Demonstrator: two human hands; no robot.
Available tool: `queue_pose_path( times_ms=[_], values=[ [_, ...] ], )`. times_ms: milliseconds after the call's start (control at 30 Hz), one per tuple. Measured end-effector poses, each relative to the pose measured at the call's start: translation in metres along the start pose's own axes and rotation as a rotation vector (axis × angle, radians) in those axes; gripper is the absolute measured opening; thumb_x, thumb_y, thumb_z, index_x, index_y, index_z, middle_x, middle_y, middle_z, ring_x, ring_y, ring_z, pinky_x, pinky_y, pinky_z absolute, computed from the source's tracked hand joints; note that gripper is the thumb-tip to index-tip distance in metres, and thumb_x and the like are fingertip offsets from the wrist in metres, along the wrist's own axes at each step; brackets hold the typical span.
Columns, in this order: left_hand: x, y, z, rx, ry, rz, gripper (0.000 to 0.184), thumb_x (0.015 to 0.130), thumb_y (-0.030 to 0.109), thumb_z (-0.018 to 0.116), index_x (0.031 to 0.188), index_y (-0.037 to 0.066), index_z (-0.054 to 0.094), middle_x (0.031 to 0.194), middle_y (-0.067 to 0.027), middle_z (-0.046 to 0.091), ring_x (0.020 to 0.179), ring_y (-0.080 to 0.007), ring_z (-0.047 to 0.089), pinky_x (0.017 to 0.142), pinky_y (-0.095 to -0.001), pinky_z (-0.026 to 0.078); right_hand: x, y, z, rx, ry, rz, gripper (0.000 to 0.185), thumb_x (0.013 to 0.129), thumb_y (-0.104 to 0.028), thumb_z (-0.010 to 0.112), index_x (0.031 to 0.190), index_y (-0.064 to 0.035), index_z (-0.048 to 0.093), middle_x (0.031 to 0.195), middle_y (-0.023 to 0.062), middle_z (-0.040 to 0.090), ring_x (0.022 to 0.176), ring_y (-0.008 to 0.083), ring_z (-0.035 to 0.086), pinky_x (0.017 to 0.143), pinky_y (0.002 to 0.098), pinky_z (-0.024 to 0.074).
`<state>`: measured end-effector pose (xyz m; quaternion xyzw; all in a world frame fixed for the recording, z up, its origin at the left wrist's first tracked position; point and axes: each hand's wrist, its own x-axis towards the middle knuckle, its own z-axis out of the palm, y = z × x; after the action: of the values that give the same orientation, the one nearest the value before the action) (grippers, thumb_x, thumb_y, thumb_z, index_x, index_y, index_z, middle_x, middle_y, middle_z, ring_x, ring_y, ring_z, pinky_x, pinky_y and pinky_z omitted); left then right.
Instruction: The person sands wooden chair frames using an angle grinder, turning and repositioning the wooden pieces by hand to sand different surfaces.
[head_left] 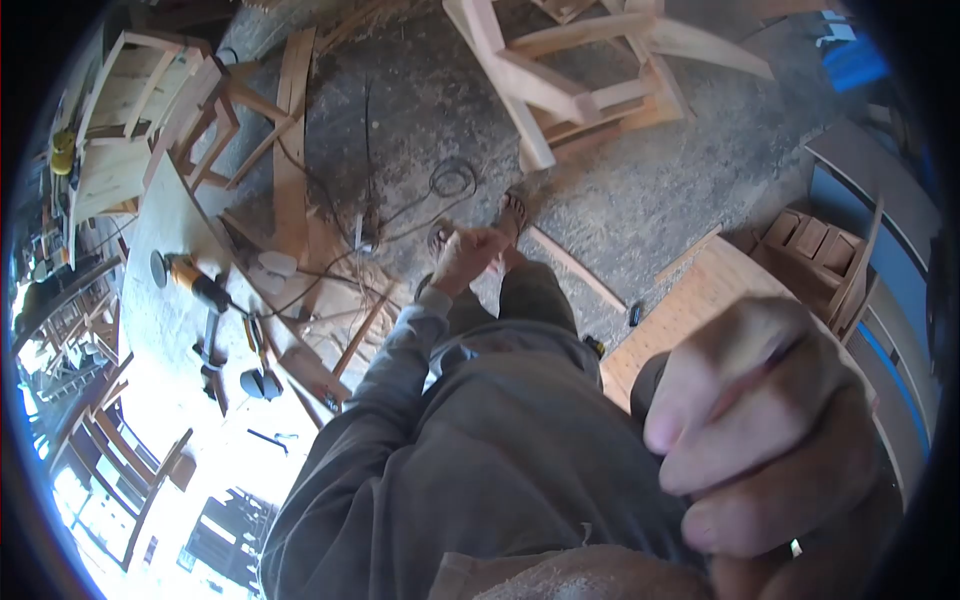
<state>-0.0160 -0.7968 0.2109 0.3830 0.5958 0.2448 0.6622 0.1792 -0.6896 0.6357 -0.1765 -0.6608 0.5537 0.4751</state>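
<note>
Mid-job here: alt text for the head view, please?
A person's right hand, fingers curled, looms close at right; the left hand shows in front of the feet. A power tool lies on a bench at left; a wooden frame rests on the dusty floor.

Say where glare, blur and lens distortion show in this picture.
Head view: glare whites out much of the long, pale workbench; the large, bare right hand, near the lens, looks soft; a curved black border and bowed edges suggest a wide-angle lens; the grey, dusty floor is dimmer.
</note>
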Motion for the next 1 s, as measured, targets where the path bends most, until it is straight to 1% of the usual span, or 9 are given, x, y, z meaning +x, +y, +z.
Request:
queue_pose_path(
  times_ms=[100,133,233,367,467,500,600,667,1000],
  values=[
    [-0.037,0.044,-0.025,-0.186,-0.011,-0.077,0.024,0.099,0.021,0.067,0.104,-0.001,0.075,0.084,-0.0064,0.075,0.071,-0.0124,0.071,0.062,-0.0281,0.059,0.004,0.001,0.023,0.038,-0.021,-0.063,0.021,0.09,-0.021,0.075,0.072,-0.0192,0.064,0.069,-0.0039,0.067,0.05,0.0106,0.058,0.059,0.0293,0.0549],
    [-0.036,0.026,-0.03,-0.263,0.015,-0.037,0.025,0.099,0.022,0.066,0.105,-0.001,0.075,0.083,-0.005,0.073,0.07,-0.0108,0.07,0.058,-0.026,0.055,0.005,0.001,0.032,0.042,-0.042,-0.086,0.02,0.09,-0.021,0.075,0.073,-0.0197,0.064,0.069,-0.004,0.067,0.05,0.0103,0.059,0.059,0.0291,0.0546],
    [-0.058,0.036,-0.058,-0.178,0.001,0.024,0.027,0.099,0.022,0.068,0.112,-0.002,0.072,0.079,-0.0031,0.068,0.067,-0.0093,0.064,0.06,-0.0279,0.055,0.012,0.005,0.06,0.069,-0.102,-0.116,0.019,0.09,-0.022,0.074,0.074,-0.0212,0.066,0.068,-0.0045,0.068,0.051,0.0097,0.059,0.059,0.0285,0.0536],
    [-0.105,0.101,-0.093,-0.385,-0.142,0.192,0.027,0.101,0.017,0.066,0.114,-0.006,0.069,0.078,-0.0069,0.068,0.069,-0.0152,0.067,0.065,-0.0288,0.055,0.022,0.011,0.085,0.08,-0.174,-0.108,0.017,0.091,-0.024,0.074,0.075,-0.0231,0.068,0.068,-0.0051,0.069,0.051,0.0089,0.06,0.059,0.0278,0.0524],
    [-0.161,0.177,-0.108,-0.589,-0.081,0.644,0.023,0.097,0.007,0.072,0.117,-0.003,0.073,0.085,-0.0064,0.073,0.072,-0.0122,0.069,0.066,-0.0243,0.054,0.026,0.007,0.09,-0.051,-0.254,-0.115,0.009,0.09,-0.024,0.073,0.081,-0.0254,0.071,0.068,-0.0064,0.067,0.054,0.0098,0.061,0.057,0.0288,0.0525],
    [-0.182,0.206,-0.119,-0.557,-0.086,0.81,0.024,0.093,-0.001,0.074,0.117,-0.005,0.072,0.085,-0.0105,0.073,0.072,-0.0156,0.071,0.065,-0.0267,0.057,0.027,0.007,0.094,0.004,-0.23,-0.177,0.006,0.089,-0.022,0.073,0.087,-0.0271,0.072,0.072,-0.0074,0.066,0.056,0.0101,0.061,0.057,0.0292,0.0531],
    [-0.206,0.271,-0.125,-0.467,-0.068,1.423,0.016,0.093,0.016,0.078,0.094,0.001,0.073,0.084,-0.0087,0.07,0.068,-0.0198,0.07,0.055,-0.0326,0.056,0.033,0.005,0.102,0.098,-0.212,-0.275,0.008,0.089,-0.02,0.072,0.092,-0.0267,0.072,0.075,-0.0068,0.065,0.061,0.0118,0.062,0.059,0.0302,0.054],
    [-0.222,0.303,-0.122,-0.418,-0.015,1.55,0.016,0.093,0.018,0.078,0.096,0.002,0.073,0.084,-0.0086,0.069,0.071,-0.0203,0.07,0.057,-0.0332,0.057,0.037,0.005,0.106,0.114,-0.217,-0.304,0.005,0.089,-0.02,0.071,0.091,-0.0246,0.072,0.076,-0.0052,0.064,0.062,0.0132,0.062,0.061,0.0307,0.0544],
    [-0.228,0.344,-0.077,-0.686,0.003,1.42,0.019,0.093,0.015,0.077,0.106,0.003,0.071,0.093,-0.0113,0.07,0.078,-0.0234,0.069,0.065,-0.0375,0.058,0.047,-0.003,0.072,0.169,-0.112,-0.426,0.008,0.093,-0.019,0.065,0.089,-0.0138,0.068,0.078,0.0028,0.063,0.071,0.0203,0.063,0.069,0.0331,0.0562]
  ],
)
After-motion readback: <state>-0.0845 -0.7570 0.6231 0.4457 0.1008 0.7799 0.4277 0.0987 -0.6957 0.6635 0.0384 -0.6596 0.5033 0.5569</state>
